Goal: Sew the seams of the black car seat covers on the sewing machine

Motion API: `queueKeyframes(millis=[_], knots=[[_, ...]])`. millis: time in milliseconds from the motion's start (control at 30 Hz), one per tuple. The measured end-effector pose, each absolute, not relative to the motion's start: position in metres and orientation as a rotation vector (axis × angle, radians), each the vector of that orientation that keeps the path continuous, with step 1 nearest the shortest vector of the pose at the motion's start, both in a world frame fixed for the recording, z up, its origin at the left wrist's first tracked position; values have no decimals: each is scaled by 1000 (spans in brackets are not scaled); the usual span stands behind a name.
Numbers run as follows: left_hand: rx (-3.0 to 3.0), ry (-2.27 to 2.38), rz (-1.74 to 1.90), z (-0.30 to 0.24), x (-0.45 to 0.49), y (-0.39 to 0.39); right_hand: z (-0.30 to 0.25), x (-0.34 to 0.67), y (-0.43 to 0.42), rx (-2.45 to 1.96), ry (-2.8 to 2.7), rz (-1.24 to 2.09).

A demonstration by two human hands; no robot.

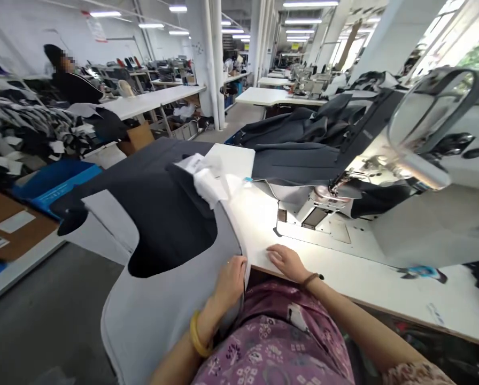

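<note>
The grey cloth [163, 305] is on the left, beside the person's lap, and its right edge lies along the white table [259, 222]. The left hand [229, 283] has its fingers curled on that edge, and it looks like it is gripping the cloth. The right hand [285, 261] rests on the white table, fingers loose and a little bent, with nothing in it.

The grey cloth looks soft and bendy, but a bit thick, so it should keep some shape. I don't think it can break. It is big, so it may feel heavy when it hangs down and pulls. It doesn't look very slippery. A good place to hold it is the long edge by the left hand, with the other hand under the wide part. The big round dip in it may flop. Dark cloth [143, 176] lies behind it, and I can't tell if they are joined.

The table's front edge is close to the lap, so cloth could catch there. White top shows between the right hand and the sewing machine [427, 155], so there is room to slide. A white bundle [209, 179] sits near the far end of the dip, and cloth could bump it
</note>
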State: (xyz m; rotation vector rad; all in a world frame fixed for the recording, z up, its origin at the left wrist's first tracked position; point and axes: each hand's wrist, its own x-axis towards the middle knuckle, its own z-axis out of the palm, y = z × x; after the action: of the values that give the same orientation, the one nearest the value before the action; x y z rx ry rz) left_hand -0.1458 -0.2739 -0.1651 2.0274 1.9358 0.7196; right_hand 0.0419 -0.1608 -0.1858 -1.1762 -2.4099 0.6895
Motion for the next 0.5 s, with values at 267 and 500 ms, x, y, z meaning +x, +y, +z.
queueKeyframes(millis=[267,500], knots=[[1977,1919,663,-179,-139,-254,-101,-124,-140,-1112,-2720,606],[1937,1955,857,-153,-134,-266,-60,-69,-88,-1120,-2450,743]])
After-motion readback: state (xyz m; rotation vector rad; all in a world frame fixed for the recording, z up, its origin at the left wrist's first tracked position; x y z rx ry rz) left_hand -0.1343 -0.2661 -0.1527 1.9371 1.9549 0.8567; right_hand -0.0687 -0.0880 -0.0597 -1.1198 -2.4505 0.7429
